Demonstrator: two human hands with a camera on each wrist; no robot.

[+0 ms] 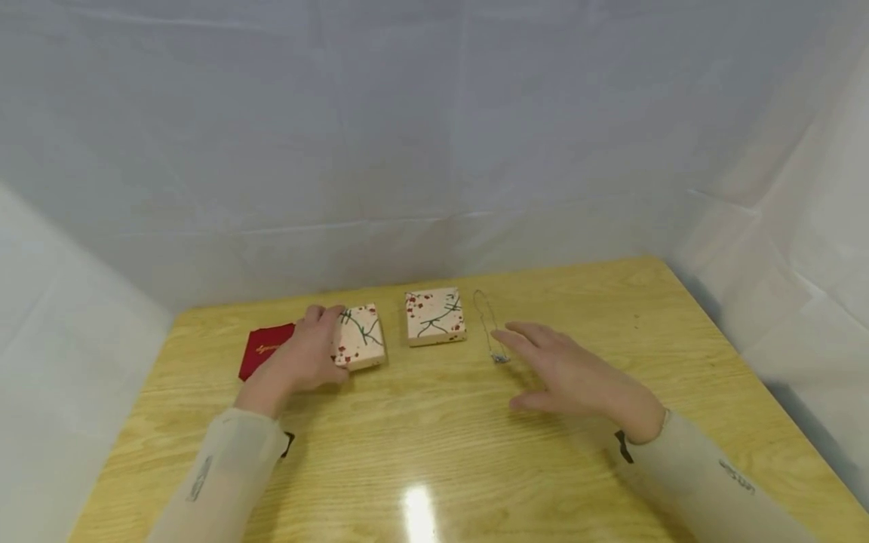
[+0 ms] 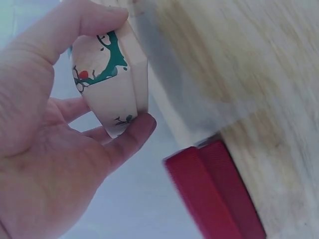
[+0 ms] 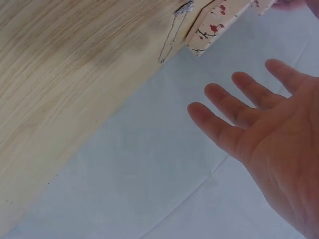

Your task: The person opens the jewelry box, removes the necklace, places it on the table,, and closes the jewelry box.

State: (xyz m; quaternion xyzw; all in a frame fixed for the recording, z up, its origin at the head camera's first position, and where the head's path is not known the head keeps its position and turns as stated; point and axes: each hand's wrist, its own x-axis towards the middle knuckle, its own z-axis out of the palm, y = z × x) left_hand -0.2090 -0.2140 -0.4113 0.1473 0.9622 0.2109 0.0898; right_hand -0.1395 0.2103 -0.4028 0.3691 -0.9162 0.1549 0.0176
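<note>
A cream gift box with a red blossom and green branch print (image 1: 360, 339) is held in my left hand (image 1: 307, 354). In the left wrist view the thumb and fingers pinch that box (image 2: 107, 84) from opposite sides. A second box of the same print (image 1: 434, 315) rests on the table to its right. Farther right lies a thin silver chain necklace with a small pendant (image 1: 499, 358). Beside and over the pendant end hovers my right hand (image 1: 573, 373), fingers spread, palm empty. The right wrist view shows the necklace (image 3: 174, 32) next to a box.
A dark red box with gold lettering (image 1: 268, 345) lies at the left, partly hidden behind the left hand. The wooden table (image 1: 421, 430) ends at a pale sheet (image 1: 394, 151) hung at the back and sides.
</note>
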